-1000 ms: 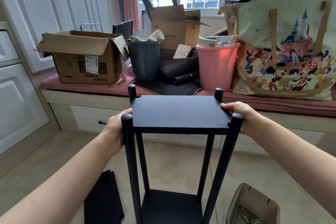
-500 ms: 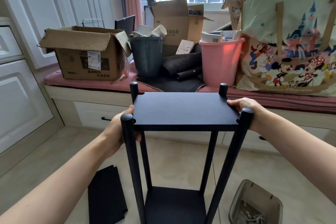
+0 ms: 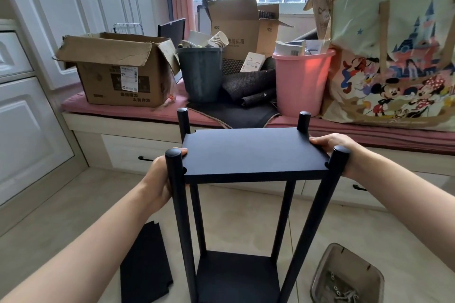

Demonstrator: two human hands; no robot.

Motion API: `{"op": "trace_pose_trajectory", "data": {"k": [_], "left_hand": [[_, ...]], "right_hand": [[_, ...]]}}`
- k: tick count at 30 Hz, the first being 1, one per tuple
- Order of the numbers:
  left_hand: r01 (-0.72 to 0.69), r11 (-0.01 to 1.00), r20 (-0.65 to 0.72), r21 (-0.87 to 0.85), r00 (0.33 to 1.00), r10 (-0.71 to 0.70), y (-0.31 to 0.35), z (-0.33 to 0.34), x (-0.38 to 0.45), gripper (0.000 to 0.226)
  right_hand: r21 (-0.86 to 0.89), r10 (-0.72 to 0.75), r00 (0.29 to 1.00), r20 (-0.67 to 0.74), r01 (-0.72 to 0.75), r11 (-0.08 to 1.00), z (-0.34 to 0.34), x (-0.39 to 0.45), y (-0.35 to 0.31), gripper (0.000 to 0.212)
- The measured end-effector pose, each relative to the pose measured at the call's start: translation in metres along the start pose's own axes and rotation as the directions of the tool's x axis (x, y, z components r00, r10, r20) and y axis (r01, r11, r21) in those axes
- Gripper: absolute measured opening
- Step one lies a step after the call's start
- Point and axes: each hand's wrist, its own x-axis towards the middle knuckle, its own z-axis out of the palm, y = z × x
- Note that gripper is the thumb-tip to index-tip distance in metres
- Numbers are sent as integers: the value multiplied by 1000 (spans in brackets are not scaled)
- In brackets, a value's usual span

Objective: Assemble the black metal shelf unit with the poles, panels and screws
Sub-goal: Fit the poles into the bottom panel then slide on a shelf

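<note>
Hands, left (image 3: 160,179) and right (image 3: 334,147), grip top panel (image 3: 253,152) by its short edges, open floor (image 3: 344,224) around.

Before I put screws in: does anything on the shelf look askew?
Nothing clearly is. The top panel sits between all four poles, corner notches at each, held by the left hand and right hand. The poles seem to splay, likely from the wide-angle lens.
</note>
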Motion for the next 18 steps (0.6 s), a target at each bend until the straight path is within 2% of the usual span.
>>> {"op": "trace_pose_trajectory", "data": {"k": [6,18], "left_hand": [[-1,999,1,52,1000,1,-11,-12,3,16],[-22,999,-52,-24,998,20,-26,-1,-4,24]], "right_hand": [[18,-27,999,31,27,999,-1,6,13,21],[55,35,997,64,-38,998,-2,13,44,23]]}}
